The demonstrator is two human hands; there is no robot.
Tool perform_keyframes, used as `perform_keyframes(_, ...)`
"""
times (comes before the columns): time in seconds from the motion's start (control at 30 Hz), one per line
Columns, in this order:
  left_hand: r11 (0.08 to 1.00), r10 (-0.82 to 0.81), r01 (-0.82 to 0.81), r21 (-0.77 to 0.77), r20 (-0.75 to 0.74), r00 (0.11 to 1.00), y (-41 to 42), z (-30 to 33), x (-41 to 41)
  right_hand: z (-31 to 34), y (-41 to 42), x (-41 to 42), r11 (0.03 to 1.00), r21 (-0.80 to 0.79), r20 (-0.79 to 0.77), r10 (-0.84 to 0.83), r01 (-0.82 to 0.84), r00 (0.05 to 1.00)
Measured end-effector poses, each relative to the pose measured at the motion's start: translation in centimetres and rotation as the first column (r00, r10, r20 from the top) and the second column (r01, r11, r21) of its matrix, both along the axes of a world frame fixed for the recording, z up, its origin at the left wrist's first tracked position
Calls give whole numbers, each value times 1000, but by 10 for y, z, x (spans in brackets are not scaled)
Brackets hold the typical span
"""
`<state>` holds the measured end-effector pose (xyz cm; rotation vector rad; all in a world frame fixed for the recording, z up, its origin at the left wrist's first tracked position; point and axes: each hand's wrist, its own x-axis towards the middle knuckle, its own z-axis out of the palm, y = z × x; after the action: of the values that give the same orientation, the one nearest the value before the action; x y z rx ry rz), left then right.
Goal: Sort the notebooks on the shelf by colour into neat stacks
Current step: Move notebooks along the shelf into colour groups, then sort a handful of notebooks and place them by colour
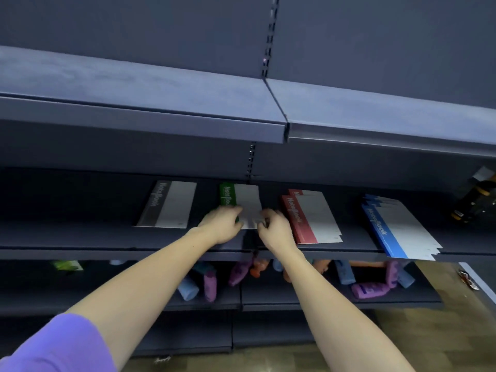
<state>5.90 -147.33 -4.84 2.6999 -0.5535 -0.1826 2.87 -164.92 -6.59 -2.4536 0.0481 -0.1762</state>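
Here, from left to right along the shelf (107, 237):

Grey stack: the grey notebooks (167, 204) lie flat and square, apart from both hands.

Left hand: the left hand (224, 222) has its grip closed on the near left edge of the green notebooks (243, 202), fingers curled onto the cover.

Green stack: it sits mid-shelf, between grey and red; how many books it holds is hard to tell through the blur.

Right hand: the right hand (273, 229) pinches the near right corner of the same green stack.

Red stack: the red notebooks (308, 216) are slightly stepped, just beside the right hand.

Blue stack: the blue notebooks (394, 226) are fanned and overhang the shelf's front lip.

Step in hand: squaring the green stack, it seems.

Next move: probably pressing the edges flush, then tidying red and blue, pulling blue back from the lip.
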Motion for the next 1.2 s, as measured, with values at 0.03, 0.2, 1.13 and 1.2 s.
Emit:
perform_keyframes(0.03,999,35,-35,-10,6,999,23,3,-6,1,23,-1,999,-8,-2,45,-45,999)
perform_keyframes(0.2,979,201,-201,14,48,979,158,9,-51,7,152,-12,974,-22,-44,227,-228,973)
perform_keyframes(1.13,727,581,-638,252,269,768,683,1,-156,-6,690,-31,756,-14,-78,651,-654,755)
perform_keyframes(1.2,732,560,-619,286,265,785,712,3,-143,-7,723,-18,767,29,-76,641,-640,764)
